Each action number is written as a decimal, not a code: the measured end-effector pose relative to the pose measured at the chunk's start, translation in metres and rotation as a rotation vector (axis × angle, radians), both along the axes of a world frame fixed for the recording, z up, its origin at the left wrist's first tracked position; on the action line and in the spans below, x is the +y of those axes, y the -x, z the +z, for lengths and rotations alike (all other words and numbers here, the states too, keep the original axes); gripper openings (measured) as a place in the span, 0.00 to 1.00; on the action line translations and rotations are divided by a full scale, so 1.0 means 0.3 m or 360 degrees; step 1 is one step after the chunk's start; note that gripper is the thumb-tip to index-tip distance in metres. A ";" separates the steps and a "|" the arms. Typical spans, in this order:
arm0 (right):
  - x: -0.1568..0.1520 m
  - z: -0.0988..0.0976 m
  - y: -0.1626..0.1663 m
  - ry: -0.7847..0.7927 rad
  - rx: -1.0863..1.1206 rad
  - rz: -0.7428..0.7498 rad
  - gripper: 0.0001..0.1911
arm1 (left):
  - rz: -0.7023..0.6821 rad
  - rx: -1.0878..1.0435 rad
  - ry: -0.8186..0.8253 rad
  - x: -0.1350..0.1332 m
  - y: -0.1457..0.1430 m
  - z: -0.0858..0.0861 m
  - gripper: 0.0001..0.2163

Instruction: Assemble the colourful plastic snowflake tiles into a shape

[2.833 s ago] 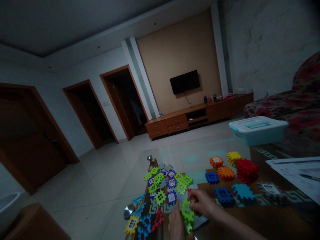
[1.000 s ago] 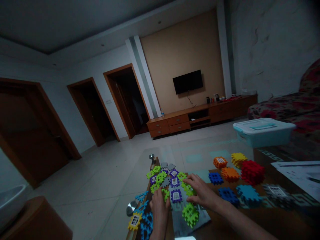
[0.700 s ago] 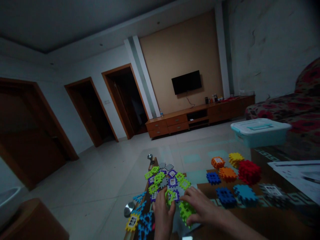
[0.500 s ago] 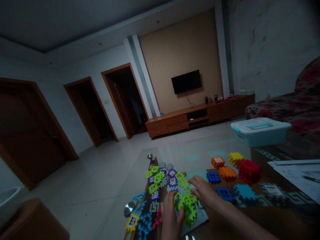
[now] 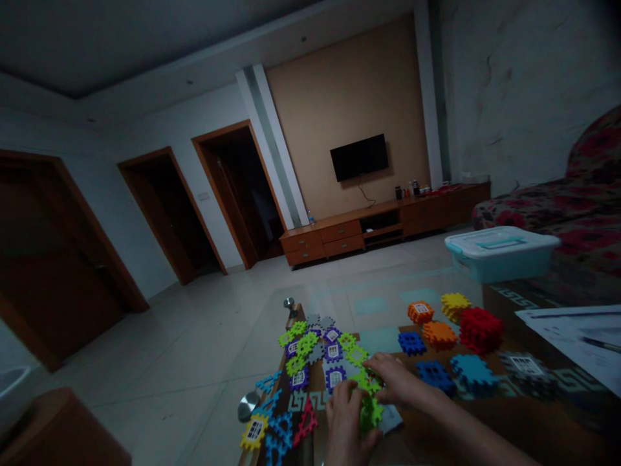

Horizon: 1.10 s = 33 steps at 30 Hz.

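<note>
Bright green interlocking building tiles [image 5: 372, 413] with toothed edges sit in a pile at the table's near side, between my two hands. My left hand [image 5: 347, 421] is closed over the pile's left side, fingers curled and thumb beside the tiles. From the right, my right hand [image 5: 392, 378] bends its fingers onto the far side of the same pile. The fingers partly cover which tiles they grip. A grey sheet [image 5: 392, 422] lies under the pile. Just beyond my left hand is a purple tile [image 5: 334, 378] with a white window pattern, and more green tiles [image 5: 306, 346] lie farther off.
Sorted stacks stand on the right, among them red tiles [image 5: 480, 330], light blue tiles [image 5: 473, 372] and dark blue tiles [image 5: 435, 375]. Blue frame pieces [image 5: 279, 433] and a yellow tile [image 5: 254, 432] lie by the left edge. A lidded plastic box [image 5: 502, 255] stands at the far right.
My left hand has shifted slightly right and over the green pile, uncovering the purple window tile. My right hand stays at the pile's far side. The view has turned slightly.
</note>
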State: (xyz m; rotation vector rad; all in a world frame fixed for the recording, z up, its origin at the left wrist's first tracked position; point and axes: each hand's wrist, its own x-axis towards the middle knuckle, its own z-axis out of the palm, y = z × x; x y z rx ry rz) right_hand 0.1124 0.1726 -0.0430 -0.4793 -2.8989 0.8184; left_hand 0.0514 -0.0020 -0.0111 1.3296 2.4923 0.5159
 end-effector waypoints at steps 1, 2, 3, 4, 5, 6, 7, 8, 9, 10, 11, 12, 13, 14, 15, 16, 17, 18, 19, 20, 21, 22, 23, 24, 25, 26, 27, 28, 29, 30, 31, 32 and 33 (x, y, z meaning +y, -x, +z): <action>-0.002 0.004 0.000 -0.0012 0.0012 -0.0001 0.28 | 0.0014 0.0004 -0.0003 -0.001 0.001 -0.003 0.27; -0.005 0.008 0.000 -0.0023 0.0019 -0.0006 0.26 | 0.0019 0.0009 -0.0022 -0.001 0.003 -0.007 0.27; -0.008 0.012 0.000 -0.0037 0.0026 -0.0015 0.25 | 0.0020 0.0017 -0.0055 -0.001 0.006 -0.013 0.25; -0.011 0.016 -0.001 -0.0051 0.0033 -0.0023 0.24 | 0.0023 0.0031 -0.0102 0.000 0.010 -0.020 0.24; -0.015 0.019 -0.002 -0.0067 0.0041 -0.0031 0.23 | 0.0035 0.0052 -0.0157 0.002 0.016 -0.029 0.21; -0.019 0.023 -0.003 -0.0083 0.0048 -0.0038 0.21 | 0.0057 0.0080 -0.0216 0.004 0.023 -0.038 0.18; -0.024 0.028 -0.005 -0.0100 0.0053 -0.0044 0.20 | 0.0081 0.0114 -0.0276 0.007 0.033 -0.048 0.16; -0.029 0.035 -0.006 -0.0112 0.0058 -0.0051 0.19 | 0.0101 0.0151 -0.0332 0.010 0.045 -0.057 0.15; -0.033 0.042 -0.008 -0.0132 0.0063 -0.0062 0.19 | 0.0109 0.0186 -0.0376 0.013 0.059 -0.066 0.16; -0.037 0.052 -0.010 -0.0164 0.0068 -0.0079 0.19 | 0.0103 0.0218 -0.0402 0.015 0.073 -0.073 0.18; -0.040 0.062 -0.012 -0.0208 0.0074 -0.0106 0.20 | 0.0087 0.0245 -0.0405 0.017 0.089 -0.078 0.20; -0.041 0.074 -0.015 -0.0259 0.0081 -0.0140 0.21 | 0.0072 0.0260 -0.0381 0.018 0.103 -0.080 0.22; -0.039 0.085 -0.018 -0.0307 0.0091 -0.0175 0.21 | 0.0064 0.0266 -0.0335 0.019 0.117 -0.081 0.23; -0.036 0.095 -0.022 -0.0344 0.0107 -0.0204 0.22 | 0.0068 0.0266 -0.0278 0.020 0.129 -0.080 0.23; -0.030 0.102 -0.026 -0.0358 0.0131 -0.0224 0.23 | 0.0079 0.0265 -0.0221 0.021 0.140 -0.078 0.23; -0.022 0.107 -0.030 -0.0340 0.0159 -0.0230 0.24 | 0.0097 0.0267 -0.0169 0.022 0.148 -0.077 0.23; -0.014 0.109 -0.035 -0.0293 0.0193 -0.0218 0.25 | 0.0119 0.0277 -0.0124 0.023 0.155 -0.075 0.24; -0.005 0.109 -0.041 -0.0223 0.0233 -0.0177 0.26 | 0.0138 0.0296 -0.0083 0.025 0.161 -0.074 0.24; 0.003 0.106 -0.047 -0.0137 0.0277 -0.0104 0.27 | 0.0155 0.0319 -0.0044 0.028 0.165 -0.075 0.25; 0.009 0.102 -0.054 -0.0044 0.0322 0.0000 0.28 | 0.0179 0.0344 -0.0006 0.031 0.168 -0.076 0.26; 0.012 0.098 -0.062 0.0050 0.0364 0.0124 0.30 | 0.0207 0.0365 0.0027 0.034 0.171 -0.078 0.27; 0.013 0.095 -0.071 0.0133 0.0401 0.0254 0.31 | 0.0236 0.0383 0.0051 0.037 0.172 -0.080 0.26; 0.011 0.093 -0.079 0.0198 0.0422 0.0369 0.32 | 0.0268 0.0397 0.0064 0.039 0.172 -0.082 0.26; 0.007 0.091 -0.087 0.0241 0.0425 0.0458 0.33 | 0.0293 0.0413 0.0066 0.039 0.172 -0.084 0.25; 0.001 0.091 -0.094 0.0263 0.0412 0.0517 0.33 | 0.0300 0.0430 0.0062 0.038 0.171 -0.085 0.24; -0.007 0.090 -0.099 0.0266 0.0388 0.0554 0.32 | 0.0291 0.0448 0.0059 0.036 0.170 -0.085 0.25; -0.015 0.089 -0.102 0.0249 0.0358 0.0574 0.32 | 0.0275 0.0460 0.0066 0.032 0.170 -0.085 0.25; -0.023 0.087 -0.103 0.0216 0.0321 0.0586 0.31 | 0.0262 0.0465 0.0081 0.028 0.170 -0.085 0.26; -0.031 0.084 -0.101 0.0175 0.0278 0.0591 0.31 | 0.0243 0.0463 0.0093 0.024 0.171 -0.085 0.27; -0.039 0.081 -0.098 0.0137 0.0233 0.0597 0.30 | 0.0221 0.0457 0.0088 0.021 0.172 -0.085 0.27; -0.046 0.077 -0.095 0.0103 0.0190 0.0602 0.30 | 0.0203 0.0448 0.0063 0.018 0.174 -0.086 0.26; -0.053 0.073 -0.091 0.0074 0.0167 0.0606 0.30 | 0.0176 0.0436 0.0022 0.016 0.176 -0.088 0.25; -0.059 0.071 -0.089 0.0052 0.0158 0.0611 0.31 | 0.0139 0.0423 -0.0028 0.015 0.178 -0.089 0.24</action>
